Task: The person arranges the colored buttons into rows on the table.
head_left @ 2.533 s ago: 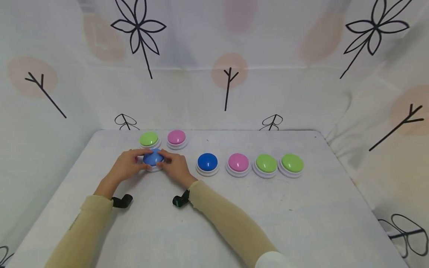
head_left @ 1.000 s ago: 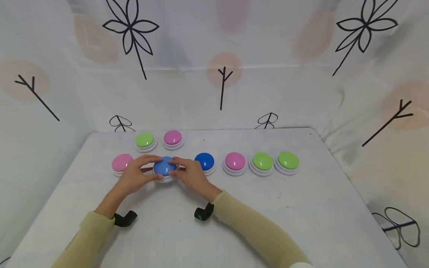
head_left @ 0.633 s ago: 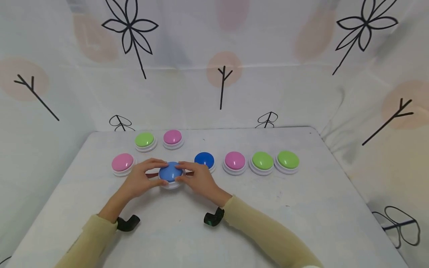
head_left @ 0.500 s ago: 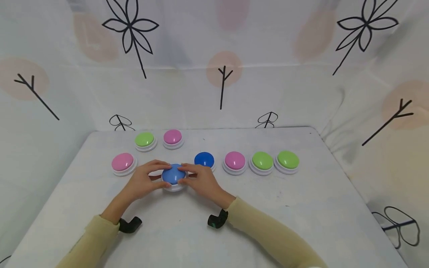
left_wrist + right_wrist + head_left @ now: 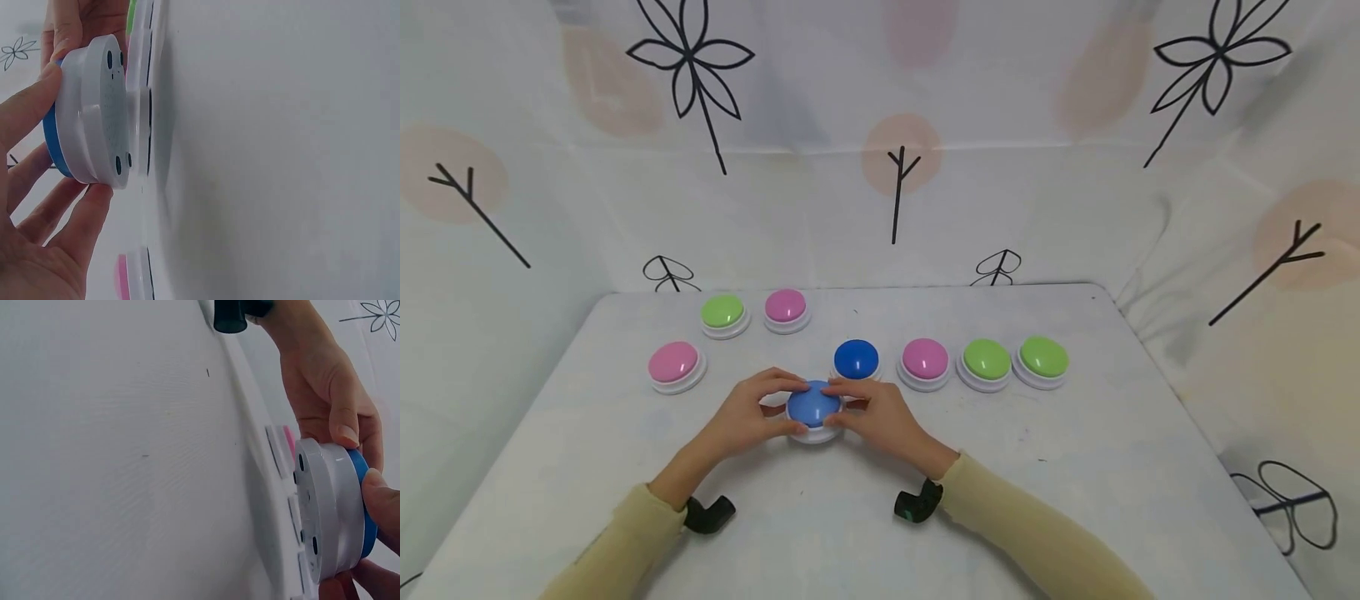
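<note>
Between my two hands is a light-blue dome push button [image 5: 812, 406] with a round white base. My left hand [image 5: 748, 419] grips its left side with thumb and fingers, and my right hand [image 5: 886, 418] grips the right side. Both wrist views show the button raised off the table, its white base [image 5: 94, 119] tilted on edge in those pictures and the underside with small dark feet visible. Just behind it stands a darker blue button [image 5: 856, 358], its base partly hidden by my right hand.
Right of the dark blue button stand a pink button [image 5: 925, 358] and two green buttons, the farther one [image 5: 1043, 357] at the row's end. At left are another pink button [image 5: 673, 362], a green button [image 5: 722, 311] and a pink button [image 5: 785, 306]. A patterned cloth surrounds the white table [image 5: 820, 533].
Both hands have carried the light-blue button from the left, beside the back green button, rightward and toward me. The pink button at far left has come into view from behind the left hand.
</note>
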Demonstrator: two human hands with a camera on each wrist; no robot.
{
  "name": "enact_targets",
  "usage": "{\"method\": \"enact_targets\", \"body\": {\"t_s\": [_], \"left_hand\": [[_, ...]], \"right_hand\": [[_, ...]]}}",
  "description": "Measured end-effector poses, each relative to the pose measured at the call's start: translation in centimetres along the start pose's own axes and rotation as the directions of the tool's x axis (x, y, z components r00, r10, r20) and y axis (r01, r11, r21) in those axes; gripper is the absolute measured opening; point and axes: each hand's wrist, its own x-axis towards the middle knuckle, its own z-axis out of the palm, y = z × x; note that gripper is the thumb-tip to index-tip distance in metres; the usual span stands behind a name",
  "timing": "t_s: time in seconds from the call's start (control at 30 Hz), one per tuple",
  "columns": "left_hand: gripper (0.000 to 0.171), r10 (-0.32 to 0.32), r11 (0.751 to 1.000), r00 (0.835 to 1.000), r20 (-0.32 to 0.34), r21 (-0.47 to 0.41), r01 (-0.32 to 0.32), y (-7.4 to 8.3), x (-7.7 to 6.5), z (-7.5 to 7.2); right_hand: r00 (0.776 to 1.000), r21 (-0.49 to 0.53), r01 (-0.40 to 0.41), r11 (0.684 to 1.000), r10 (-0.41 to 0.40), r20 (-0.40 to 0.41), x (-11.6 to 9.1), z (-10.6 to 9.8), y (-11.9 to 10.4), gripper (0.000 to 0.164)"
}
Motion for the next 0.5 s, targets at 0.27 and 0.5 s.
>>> {"method": "enact_targets", "body": {"t_s": [0.27, 0.5], "left_hand": [[0.050, 0.012, 1.000, 0.999, 0.043, -0.023, -0.011, 0.3, 0.7, 1.6], [0.046, 0.026, 0.999, 0.995, 0.098, -0.024, -0.024, 1.0, 1.6, 2.7]], "right_hand": [[1.000, -0.016, -0.017, 1.000, 0.017, 0.019, -1.4, -1.3, 0.7, 0.045], [1.000, -0.024, -0.023, 0.999, 0.023, 0.017, -2.3, -2.3, 1.5, 0.045]]}}
